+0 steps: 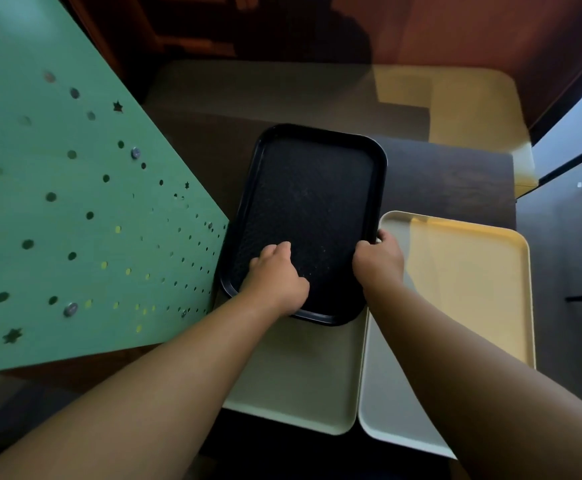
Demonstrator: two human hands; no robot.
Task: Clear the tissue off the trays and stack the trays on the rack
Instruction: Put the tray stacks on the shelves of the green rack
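A black textured tray [314,202] lies in the middle of the view, its near end resting over a cream tray [300,382]. My left hand [275,280] grips the black tray's near left corner, fingers curled onto its surface. My right hand [379,259] holds its right rim. A second cream tray [462,289] lies to the right, touching the black tray's edge. Another cream tray [456,98] sits farther back on a dark surface [456,181]. No tissue is visible on any tray.
A green panel [75,220] with punched round and star-shaped holes and a few bolts stands close on the left, next to the black tray. Reddish-brown walls rise at the back. A bright opening [580,126] shows at the far right.
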